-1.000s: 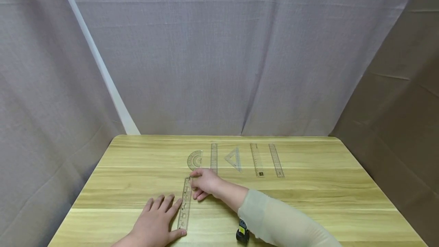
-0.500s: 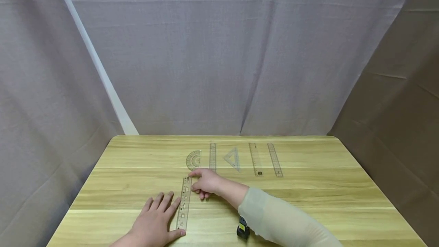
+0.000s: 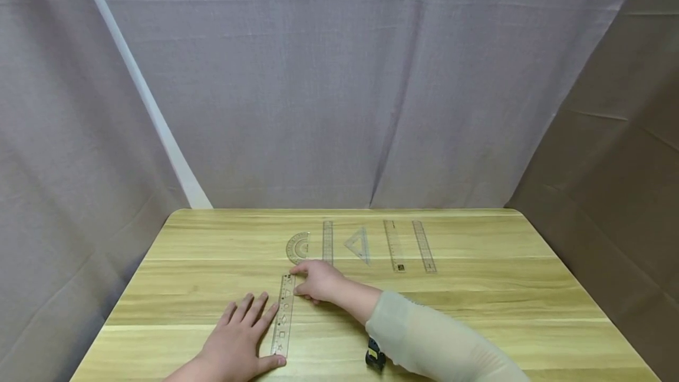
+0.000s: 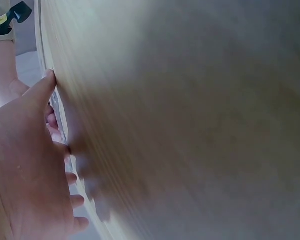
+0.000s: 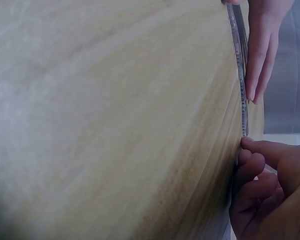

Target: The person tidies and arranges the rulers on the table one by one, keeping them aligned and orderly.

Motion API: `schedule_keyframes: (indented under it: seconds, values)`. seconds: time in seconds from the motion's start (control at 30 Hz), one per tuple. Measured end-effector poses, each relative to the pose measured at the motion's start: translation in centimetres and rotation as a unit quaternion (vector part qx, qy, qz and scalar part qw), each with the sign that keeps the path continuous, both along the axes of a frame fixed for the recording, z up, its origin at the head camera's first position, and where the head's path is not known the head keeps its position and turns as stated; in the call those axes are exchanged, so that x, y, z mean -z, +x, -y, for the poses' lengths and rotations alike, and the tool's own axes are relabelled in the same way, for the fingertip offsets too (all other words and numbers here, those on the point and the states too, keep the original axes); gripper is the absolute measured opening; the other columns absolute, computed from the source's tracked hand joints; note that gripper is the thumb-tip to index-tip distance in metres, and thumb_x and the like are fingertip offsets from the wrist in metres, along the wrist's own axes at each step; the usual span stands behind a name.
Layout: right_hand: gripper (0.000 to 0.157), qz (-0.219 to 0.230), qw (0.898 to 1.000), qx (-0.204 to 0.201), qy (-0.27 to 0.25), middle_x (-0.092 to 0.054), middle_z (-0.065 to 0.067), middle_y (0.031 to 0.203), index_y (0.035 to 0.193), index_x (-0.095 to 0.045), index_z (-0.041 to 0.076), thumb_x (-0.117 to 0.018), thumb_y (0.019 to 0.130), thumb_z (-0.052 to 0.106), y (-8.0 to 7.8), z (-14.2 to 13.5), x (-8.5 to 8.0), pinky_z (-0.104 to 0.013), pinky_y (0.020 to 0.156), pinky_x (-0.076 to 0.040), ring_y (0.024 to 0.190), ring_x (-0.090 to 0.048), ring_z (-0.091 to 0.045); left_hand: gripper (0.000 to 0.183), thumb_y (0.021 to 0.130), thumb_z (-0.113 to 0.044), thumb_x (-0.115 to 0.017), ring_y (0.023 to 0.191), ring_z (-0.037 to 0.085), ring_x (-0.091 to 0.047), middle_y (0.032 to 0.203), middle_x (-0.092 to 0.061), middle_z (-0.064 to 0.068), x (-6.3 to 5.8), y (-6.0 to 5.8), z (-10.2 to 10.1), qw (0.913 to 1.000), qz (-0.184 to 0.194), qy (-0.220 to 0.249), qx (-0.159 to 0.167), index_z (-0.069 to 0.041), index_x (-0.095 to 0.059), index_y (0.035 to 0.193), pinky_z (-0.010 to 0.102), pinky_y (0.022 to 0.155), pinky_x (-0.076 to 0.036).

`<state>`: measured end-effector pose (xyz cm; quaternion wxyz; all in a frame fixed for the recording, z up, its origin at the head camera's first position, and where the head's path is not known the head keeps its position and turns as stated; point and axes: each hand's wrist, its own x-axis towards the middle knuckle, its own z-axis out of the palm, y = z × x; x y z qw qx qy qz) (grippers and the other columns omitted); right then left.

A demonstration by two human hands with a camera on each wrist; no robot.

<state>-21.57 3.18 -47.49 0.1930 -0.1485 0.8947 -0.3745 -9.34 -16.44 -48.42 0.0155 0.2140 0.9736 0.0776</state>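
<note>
A clear stencil ruler point(image 3: 283, 320) with cut-out shapes lies lengthwise on the wooden table, slightly slanted. My left hand point(image 3: 239, 335) rests flat on its left, fingers straight and spread. That thumb touches the ruler's near end and the index fingertip meets its left edge. At the far end, my right hand point(image 3: 320, 282) pinches the ruler's corner, index finger on the end and thumb at the right edge. Its other fingers are curled, as the right wrist view shows. In the left wrist view, my left thumb point(image 4: 44, 87) stands at the tabletop; the ruler there is mostly hidden.
Farther back lie a protractor point(image 3: 298, 247), a clear ruler point(image 3: 328, 240) partly behind my right hand, a set square point(image 3: 358, 246), and two more rulers, one with a black mark point(image 3: 394, 246) and a narrower one point(image 3: 424, 246). A black-and-yellow tape measure point(image 3: 374, 356) is beside my right sleeve.
My right hand's lower fingers have drawn in under the palm. The head view has shifted slightly. Ruler and left hand keep nearly the same place.
</note>
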Motion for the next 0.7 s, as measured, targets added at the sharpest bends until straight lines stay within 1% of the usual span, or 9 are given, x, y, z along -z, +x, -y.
schedule_keyframes:
  seconds: [0.1, 0.23, 0.47, 0.7]
  values:
    - [0.047, -0.022, 0.999, -0.007, 0.030, -0.060, -0.001, 0.051, 0.129, -0.068, 0.018, -0.080, 0.083, 0.015, 0.02, 0.06, -0.08, -0.022, 0.039, -0.043, 0.038, -0.048, -0.009, 0.102, 0.080, -0.085, -0.043, 0.144, 0.043, -0.028, 0.158, -0.034, 0.016, 0.01, -0.04, 0.04, 1.0000, 0.004, 0.001, 0.001, -0.013, -0.040, 0.153, 0.064, 0.112, -0.024]
    - [0.046, -0.041, 0.997, -0.020, 0.059, -0.061, 0.001, 0.053, 0.130, -0.067, 0.019, -0.079, 0.085, 0.019, 0.14, 0.10, -0.32, -0.023, 0.040, -0.043, 0.040, -0.051, -0.008, 0.104, 0.080, -0.087, -0.041, 0.144, 0.042, -0.027, 0.158, -0.033, 0.016, 0.06, -0.08, 0.07, 1.0000, 0.002, -0.004, 0.001, -0.013, -0.039, 0.153, 0.064, 0.112, -0.024]
    - [0.046, -0.054, 0.995, -0.031, 0.072, -0.062, 0.004, 0.058, 0.131, -0.066, 0.017, -0.078, 0.086, 0.020, 0.44, 0.03, -0.78, -0.024, 0.044, -0.047, 0.047, -0.059, -0.010, 0.106, 0.079, -0.088, -0.040, 0.145, 0.042, -0.026, 0.159, -0.032, 0.015, 0.11, -0.15, 0.02, 1.0000, 0.005, -0.002, 0.001, -0.013, -0.037, 0.154, 0.063, 0.113, -0.022]
    - [0.046, -0.061, 0.994, -0.032, 0.084, -0.061, 0.006, 0.061, 0.131, -0.066, 0.018, -0.078, 0.086, 0.021, 0.55, 0.06, -0.78, -0.023, 0.044, -0.047, 0.047, -0.059, -0.009, 0.106, 0.078, -0.087, -0.041, 0.145, 0.041, -0.025, 0.159, -0.032, 0.016, 0.06, -0.12, -0.02, 1.0000, 0.008, 0.002, -0.001, -0.013, -0.037, 0.154, 0.063, 0.113, -0.022]
